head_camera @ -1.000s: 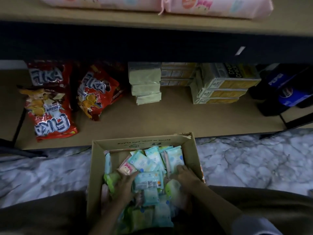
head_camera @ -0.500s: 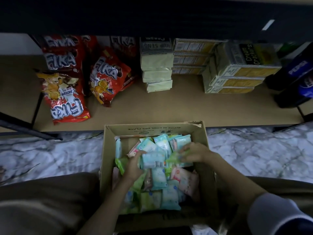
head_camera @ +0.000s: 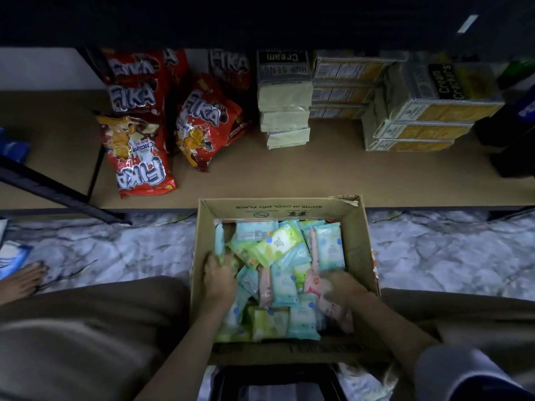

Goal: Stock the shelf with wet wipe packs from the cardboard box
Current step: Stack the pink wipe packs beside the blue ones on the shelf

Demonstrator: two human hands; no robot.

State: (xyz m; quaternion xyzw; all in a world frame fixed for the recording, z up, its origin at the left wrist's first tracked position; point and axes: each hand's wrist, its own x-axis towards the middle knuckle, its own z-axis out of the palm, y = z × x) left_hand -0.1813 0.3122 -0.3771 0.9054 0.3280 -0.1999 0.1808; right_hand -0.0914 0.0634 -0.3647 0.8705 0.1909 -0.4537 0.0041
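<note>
Reaching down into cardboard box (head_camera: 356, 227): both hands apart, L hand (head_camera: 218, 274) + R hand (head_camera: 343, 287) palms-down among wet wipe packs (head_camera: 282, 285); grip unclear.

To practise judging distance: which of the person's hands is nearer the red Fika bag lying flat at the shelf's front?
Left. The left hand is in the box below the Fika bag; the right hand is farther right.

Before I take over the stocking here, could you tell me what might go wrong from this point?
Both the left hand and right hand are dug into a loose jumble of wet wipe packs, so grabbing several may drop some back or onto the floor. The cardboard box blocks part of the shelf edge. Dim light could hide which pack variety is which.
</note>
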